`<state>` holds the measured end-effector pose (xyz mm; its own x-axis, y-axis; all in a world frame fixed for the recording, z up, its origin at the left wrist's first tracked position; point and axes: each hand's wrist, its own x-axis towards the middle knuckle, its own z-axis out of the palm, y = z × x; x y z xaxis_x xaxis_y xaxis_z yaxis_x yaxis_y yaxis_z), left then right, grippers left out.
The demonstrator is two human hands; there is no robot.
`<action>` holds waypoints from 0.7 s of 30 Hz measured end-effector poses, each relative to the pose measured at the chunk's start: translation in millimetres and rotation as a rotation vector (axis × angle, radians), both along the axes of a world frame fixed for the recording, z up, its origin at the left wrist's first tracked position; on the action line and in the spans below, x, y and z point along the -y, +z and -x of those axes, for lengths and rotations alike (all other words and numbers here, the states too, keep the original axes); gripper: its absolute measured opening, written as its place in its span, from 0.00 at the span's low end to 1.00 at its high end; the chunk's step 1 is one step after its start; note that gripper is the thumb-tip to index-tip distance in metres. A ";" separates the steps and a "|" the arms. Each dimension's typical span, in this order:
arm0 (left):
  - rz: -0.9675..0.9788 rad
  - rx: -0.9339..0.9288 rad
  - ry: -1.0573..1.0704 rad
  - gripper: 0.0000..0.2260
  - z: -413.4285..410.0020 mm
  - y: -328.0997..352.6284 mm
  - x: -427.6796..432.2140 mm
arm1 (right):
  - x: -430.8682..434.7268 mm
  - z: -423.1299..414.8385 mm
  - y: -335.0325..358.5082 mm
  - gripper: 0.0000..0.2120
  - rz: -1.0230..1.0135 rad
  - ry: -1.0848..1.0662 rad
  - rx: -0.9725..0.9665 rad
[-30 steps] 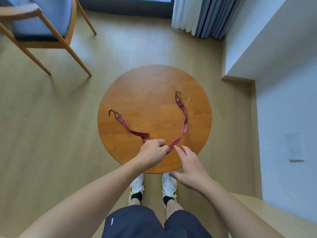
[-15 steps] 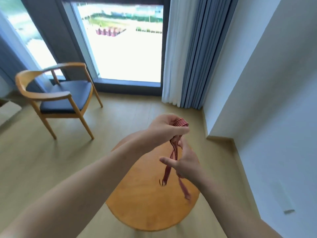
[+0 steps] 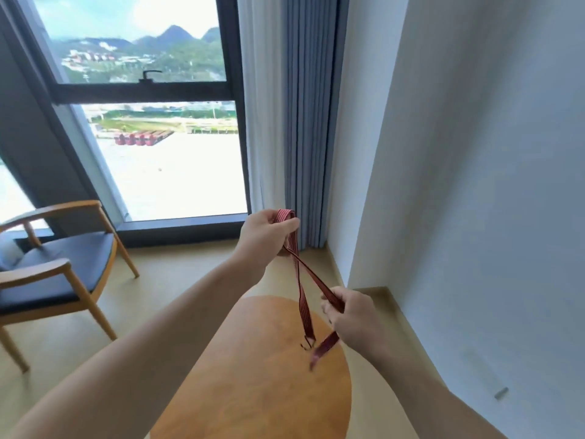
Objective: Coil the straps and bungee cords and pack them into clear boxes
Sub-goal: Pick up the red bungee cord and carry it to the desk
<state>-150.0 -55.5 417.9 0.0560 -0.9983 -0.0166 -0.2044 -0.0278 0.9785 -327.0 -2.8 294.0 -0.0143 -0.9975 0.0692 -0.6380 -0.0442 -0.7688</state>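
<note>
Bungee cord (image 3: pixel 303 299) folded, held above counter (image 3: pixel 253 375); left hand (image 3: pixel 267 236) grips fold, right hand (image 3: pixel 351 315) pinches one strand, hooked end dangling.

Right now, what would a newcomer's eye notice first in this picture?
The red striped bungee cord is held up mid-frame: the left hand grips its fold on top, the right hand grips one strand lower, and a hooked end dangles above the round wooden table. Behind, upper left, is a large bright window.
</note>
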 end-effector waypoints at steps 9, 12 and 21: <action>-0.016 -0.037 -0.166 0.10 55.0 2.4 14.0 | -25.1 48.3 1.7 0.07 -0.196 -0.044 -0.107; -0.024 0.021 -0.339 0.08 72.0 12.5 14.0 | -31.9 57.5 9.1 0.12 -0.220 -0.090 -0.120; 0.288 0.647 -0.751 0.10 110.1 35.2 -14.2 | -49.5 62.4 33.9 0.50 0.024 -0.301 0.054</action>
<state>-260.2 -41.4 453.1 -0.6706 -0.7407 0.0404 -0.5620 0.5428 0.6241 -389.4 46.7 327.9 -0.3129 -0.9461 0.0838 -0.5835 0.1219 -0.8029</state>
